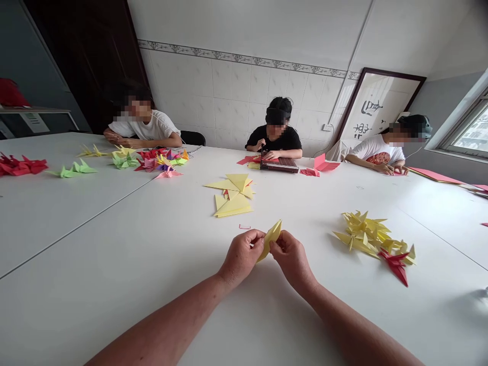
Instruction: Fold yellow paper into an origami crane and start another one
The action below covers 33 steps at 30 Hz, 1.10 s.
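A folded piece of yellow paper stands tilted between my two hands, just above the white table. My left hand pinches its left edge between thumb and fingers. From the other side, my right hand grips the lower right edge. Beyond my hands lies a loose stack of folded yellow paper triangles, with bits of red showing among them. To the right rests a heap of yellow paper cranes, and a red paper crane lies at its near side.
Across the table a person in black works at a paper cutter, beside red paper. Two more people in white sit left and right. Colourful paper cranes, green cranes and red cranes lie at the left.
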Motion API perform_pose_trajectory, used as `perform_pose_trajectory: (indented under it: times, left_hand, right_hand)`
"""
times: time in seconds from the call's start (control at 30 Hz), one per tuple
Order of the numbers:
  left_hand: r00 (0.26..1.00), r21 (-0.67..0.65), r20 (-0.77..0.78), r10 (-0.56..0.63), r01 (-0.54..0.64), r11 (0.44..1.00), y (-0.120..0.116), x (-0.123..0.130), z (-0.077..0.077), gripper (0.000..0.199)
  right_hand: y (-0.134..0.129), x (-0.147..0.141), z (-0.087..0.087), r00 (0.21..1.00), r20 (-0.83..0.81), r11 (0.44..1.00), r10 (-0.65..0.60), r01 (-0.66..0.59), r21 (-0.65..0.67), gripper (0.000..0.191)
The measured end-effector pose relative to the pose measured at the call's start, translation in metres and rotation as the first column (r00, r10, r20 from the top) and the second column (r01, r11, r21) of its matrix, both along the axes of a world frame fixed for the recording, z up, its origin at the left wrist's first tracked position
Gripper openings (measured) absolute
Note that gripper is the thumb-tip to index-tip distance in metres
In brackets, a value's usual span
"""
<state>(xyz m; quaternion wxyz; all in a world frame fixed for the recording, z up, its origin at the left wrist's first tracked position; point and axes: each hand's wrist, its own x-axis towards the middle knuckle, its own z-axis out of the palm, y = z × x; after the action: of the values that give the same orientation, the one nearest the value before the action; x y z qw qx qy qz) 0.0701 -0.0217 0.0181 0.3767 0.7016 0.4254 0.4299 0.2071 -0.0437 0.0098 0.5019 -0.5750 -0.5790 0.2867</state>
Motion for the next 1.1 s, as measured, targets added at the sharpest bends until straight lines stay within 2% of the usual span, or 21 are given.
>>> perform_pose_trajectory:
  times: [0.13, 0.27, 0.47, 0.77, 0.93, 1.1]
  left_hand:
    - [1.000, 0.016, 0.015, -0.002, 0.002, 1.000, 0.0002, 0.0005, -0.0011, 0.023]
    - [0.999, 0.083, 0.017, 0.037, -0.039, 0.996, -0.0008, 0.0018, -0.0026, 0.013]
    - [0.999, 0.050, 0.042, 0.026, -0.028, 0.998, -0.0041, 0.0030, -0.0016, 0.011]
    - [0.999, 0.218, -0.043, 0.029, -0.019, 0.976, -0.0060, 0.0018, -0.0014, 0.011]
    - [0.999, 0.216, -0.018, 0.037, -0.032, 0.976, -0.0067, 0.0023, 0.0000, 0.011]
    - [1.000, 0.150, 0.022, 0.001, -0.004, 0.989, -0.0069, 0.0015, 0.0010, 0.015]
  right_hand:
    - [-0.0007, -0.0010, 0.0006, 1.000, -0.012, 1.000, -0.001, 0.001, 0.009, 0.016]
    - [-0.0017, -0.0021, -0.0004, 1.000, -0.018, 1.000, 0.002, -0.003, -0.009, 0.013]
    - [-0.0040, -0.0030, 0.0001, 1.000, -0.016, 1.000, 0.001, -0.001, -0.014, 0.010]
    - [-0.0035, -0.0011, -0.0006, 0.999, -0.038, 1.000, -0.018, 0.018, 0.008, 0.007]
    - [-0.0033, -0.0001, -0.0006, 0.996, -0.091, 0.999, 0.018, -0.014, 0.041, 0.012]
    - [-0.0031, 0.0016, -0.0001, 0.993, -0.112, 0.997, 0.048, -0.040, 0.070, 0.017]
